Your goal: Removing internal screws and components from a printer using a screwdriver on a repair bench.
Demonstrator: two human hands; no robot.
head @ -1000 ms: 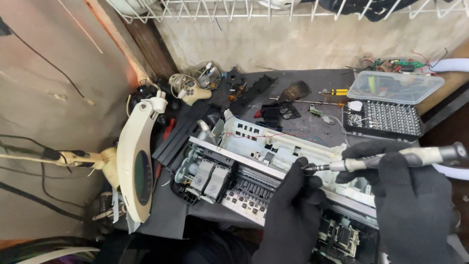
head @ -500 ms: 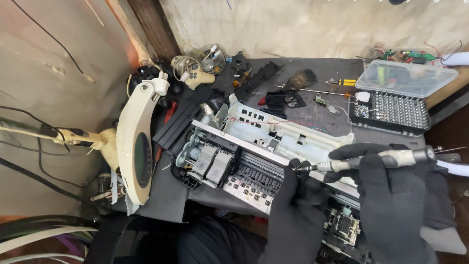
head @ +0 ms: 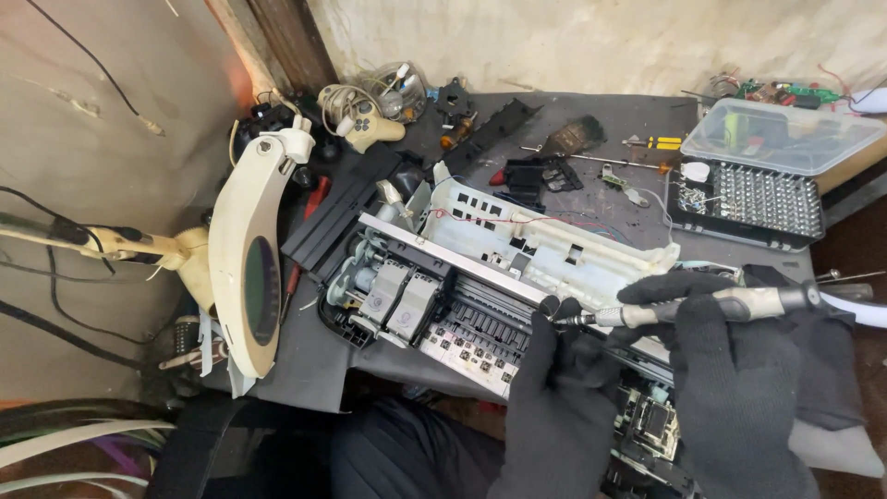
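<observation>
Lower right: gloved right hand (head: 739, 370) is clamping its grip on the screwdriver (head: 702, 307); left hand (head: 554, 370), fingers curled, is steadying the tip on the printer (head: 517, 268).

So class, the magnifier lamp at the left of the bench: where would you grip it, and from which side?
Probably the cream arm behind the magnifier lamp, coming from the left: it is narrow and bare, while the head is broad, tilted on edge, with a lens best left untouched.
</observation>
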